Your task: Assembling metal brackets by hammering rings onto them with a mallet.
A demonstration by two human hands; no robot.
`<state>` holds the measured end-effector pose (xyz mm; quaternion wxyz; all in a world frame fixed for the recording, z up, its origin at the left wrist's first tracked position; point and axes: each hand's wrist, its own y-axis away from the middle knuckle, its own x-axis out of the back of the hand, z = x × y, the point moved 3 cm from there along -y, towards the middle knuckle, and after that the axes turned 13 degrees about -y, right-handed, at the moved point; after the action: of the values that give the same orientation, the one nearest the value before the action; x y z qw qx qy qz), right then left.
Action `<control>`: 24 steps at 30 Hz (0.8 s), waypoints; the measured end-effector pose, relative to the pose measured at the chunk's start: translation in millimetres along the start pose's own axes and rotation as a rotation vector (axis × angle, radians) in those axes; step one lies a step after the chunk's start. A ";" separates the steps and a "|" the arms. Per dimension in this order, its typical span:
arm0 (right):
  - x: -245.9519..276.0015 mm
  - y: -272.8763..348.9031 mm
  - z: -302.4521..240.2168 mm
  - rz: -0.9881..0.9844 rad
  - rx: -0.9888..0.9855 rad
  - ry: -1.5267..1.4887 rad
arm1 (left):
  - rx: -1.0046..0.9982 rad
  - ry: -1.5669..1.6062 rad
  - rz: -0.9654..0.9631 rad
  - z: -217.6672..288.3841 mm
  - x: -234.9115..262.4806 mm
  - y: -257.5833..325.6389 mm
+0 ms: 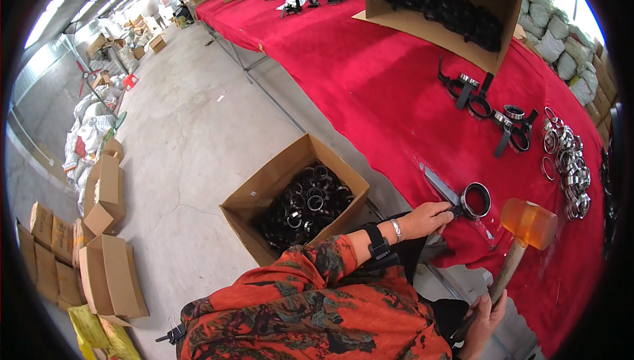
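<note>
Head view: left hand [429,218] pinches the black clamp ring [475,200] flat on the red table [370,89] near its front edge. Right hand [485,317] grips the mallet [525,228] handle (amber head raised just beside ring).

**Colours and patterns at the bench**

Table cloth [370,76]: solid bright red. Mallet [527,223]: translucent orange head, pale wooden handle. Ring part [475,200] under left hand [429,218]: black band, silvery rim. Loose rings [566,162]: shiny silver. Sleeve [317,294]: orange-red with dark green-black leaf print. Wrist strap [377,241]: black. Floor box [294,195]: plain brown cardboard, black and chrome parts inside. Floor [191,129]: pale grey concrete. Right hand [485,317] on the wooden handle.
</note>
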<state>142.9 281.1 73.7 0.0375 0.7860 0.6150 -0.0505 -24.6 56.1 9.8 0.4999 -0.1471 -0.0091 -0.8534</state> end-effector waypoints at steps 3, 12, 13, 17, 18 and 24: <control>2.3 -4.0 -2.5 0.043 -0.005 0.011 | 0.157 0.091 -0.061 3.9 3.5 3.1; 17.8 -9.3 31.5 0.091 -0.231 -0.205 | 0.078 -0.006 0.064 10.8 -22.8 3.5; 19.2 -10.5 32.8 0.095 -0.228 -0.206 | 0.115 -0.001 0.038 12.2 -22.7 3.9; 21.8 -13.1 38.8 0.062 -0.237 -0.187 | 0.100 -0.029 0.024 5.8 -24.9 -0.3; 22.6 -12.7 40.0 0.059 -0.239 -0.186 | 0.090 -0.014 0.032 4.3 -26.7 -0.8; 18.3 -6.7 37.4 0.023 -0.226 -0.203 | 0.077 -0.009 0.037 3.7 -27.2 -1.1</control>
<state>139.5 295.8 34.3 0.1883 0.7748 0.6006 -0.0600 -12.2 80.4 6.5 0.5210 -0.1317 -0.0414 -0.8423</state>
